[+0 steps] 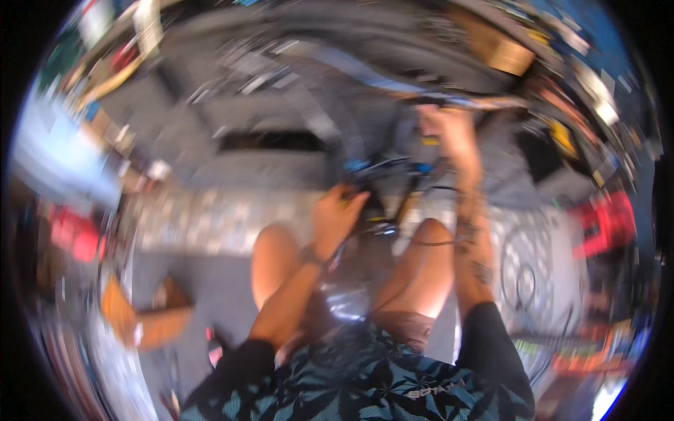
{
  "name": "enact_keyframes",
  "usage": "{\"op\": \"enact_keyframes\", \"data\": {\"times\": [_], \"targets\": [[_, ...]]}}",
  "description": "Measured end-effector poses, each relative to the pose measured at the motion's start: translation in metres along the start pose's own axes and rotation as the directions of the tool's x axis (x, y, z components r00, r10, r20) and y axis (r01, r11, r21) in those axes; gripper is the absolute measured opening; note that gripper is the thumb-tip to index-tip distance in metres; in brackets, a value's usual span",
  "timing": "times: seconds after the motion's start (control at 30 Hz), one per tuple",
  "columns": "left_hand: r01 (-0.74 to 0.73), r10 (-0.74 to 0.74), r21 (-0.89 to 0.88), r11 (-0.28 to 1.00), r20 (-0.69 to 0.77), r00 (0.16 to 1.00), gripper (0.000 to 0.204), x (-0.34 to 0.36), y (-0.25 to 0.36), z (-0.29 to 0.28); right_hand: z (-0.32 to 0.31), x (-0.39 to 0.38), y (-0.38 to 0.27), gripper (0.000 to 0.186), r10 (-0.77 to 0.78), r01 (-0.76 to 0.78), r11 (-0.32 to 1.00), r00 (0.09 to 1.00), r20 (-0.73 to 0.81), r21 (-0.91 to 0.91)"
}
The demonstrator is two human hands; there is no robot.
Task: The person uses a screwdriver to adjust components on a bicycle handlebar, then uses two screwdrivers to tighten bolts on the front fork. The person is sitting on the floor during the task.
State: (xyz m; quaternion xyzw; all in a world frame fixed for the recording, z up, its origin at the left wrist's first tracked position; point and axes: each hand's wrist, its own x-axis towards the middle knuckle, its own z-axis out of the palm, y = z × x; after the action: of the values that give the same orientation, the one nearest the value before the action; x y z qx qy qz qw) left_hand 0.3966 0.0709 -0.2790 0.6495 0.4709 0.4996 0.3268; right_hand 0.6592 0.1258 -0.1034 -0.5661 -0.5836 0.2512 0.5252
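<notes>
Motion smears the whole head view. My left hand [337,219] is at the near edge of a dark grey workbench [267,168], above my left knee. Its fingers curl closed around something small and dark that I cannot make out. Stretched farther out over the bench, my right hand [446,130] is nearest to a small yellow-marked item [430,141] and a long bluish strip [365,74]. Its fingers are too blurred to read. Between the hands are dark parts with blue pieces [356,166]. A thin black cable [439,243] loops near my right forearm.
Blurred metal tools or parts [270,81] lie across the bench, with a cardboard box [509,56] at its far right. An open cardboard box [165,326] sits on the floor at left. Red objects stand at left [77,235] and right [607,224].
</notes>
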Motion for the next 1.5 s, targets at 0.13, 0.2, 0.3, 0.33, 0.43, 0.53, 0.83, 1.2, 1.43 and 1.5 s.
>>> {"op": "enact_keyframes", "data": {"times": [0.13, 0.2, 0.3, 0.33, 0.43, 0.53, 0.83, 1.2, 1.43, 1.5], "targets": [[0.152, -0.147, 0.097, 0.984, -0.049, 0.988, 0.045, 0.004, 0.012, 0.001, 0.004, 0.014, -0.004, 0.031, -0.019, -0.008, 0.975, 0.993, 0.119, 0.221], [0.219, -0.215, 0.082, 0.972, -0.054, 0.975, 0.048, 0.006, 0.020, -0.003, 0.007, 0.013, -0.009, 0.043, -0.050, 0.025, 0.977, 0.992, 0.113, 0.214], [0.243, -0.238, 0.052, 0.969, -0.079, 0.968, 0.050, 0.007, 0.030, -0.009, 0.010, 0.004, -0.010, 0.052, -0.029, 0.005, 0.967, 0.995, 0.090, 0.255], [0.257, -0.252, 0.057, 0.965, -0.076, 0.965, 0.050, 0.008, 0.031, -0.008, 0.008, 0.003, -0.008, 0.052, -0.018, 0.001, 0.964, 0.998, 0.062, 0.266], [0.292, -0.283, 0.072, 0.954, -0.112, 0.953, 0.052, -0.003, 0.029, -0.005, -0.003, -0.016, 0.011, 0.049, -0.038, 0.032, 0.974, 0.999, 0.021, 0.224], [0.232, -0.217, 0.080, 0.969, -0.163, 0.963, 0.057, -0.008, 0.019, 0.001, -0.022, -0.047, 0.031, 0.037, 0.027, 0.047, 0.974, 0.948, -0.318, 0.222], [0.096, -0.344, -0.467, 0.879, -0.482, 0.805, 0.041, 0.017, 0.041, -0.096, -0.050, -0.212, -0.066, 0.038, -0.627, 0.859, 0.503, 0.286, -0.725, -0.097], [-0.686, 0.495, -0.699, 0.203, -0.531, 0.687, 0.044, -0.009, 0.218, -0.134, 0.072, -0.138, -0.067, 0.030, -0.920, 0.898, 0.389, 0.391, 0.034, 0.207], [-0.568, 0.550, -0.762, 0.310, -0.344, 0.761, 0.046, 0.036, 0.191, -0.078, 0.087, -0.132, -0.050, 0.028, -0.872, 0.863, 0.488, 0.489, 0.027, 0.129], [-0.538, 0.575, -0.801, 0.263, -0.318, 0.754, 0.050, 0.040, 0.187, -0.067, 0.093, -0.136, -0.050, 0.031, -0.875, 0.869, 0.474, 0.483, -0.035, 0.140]]}}
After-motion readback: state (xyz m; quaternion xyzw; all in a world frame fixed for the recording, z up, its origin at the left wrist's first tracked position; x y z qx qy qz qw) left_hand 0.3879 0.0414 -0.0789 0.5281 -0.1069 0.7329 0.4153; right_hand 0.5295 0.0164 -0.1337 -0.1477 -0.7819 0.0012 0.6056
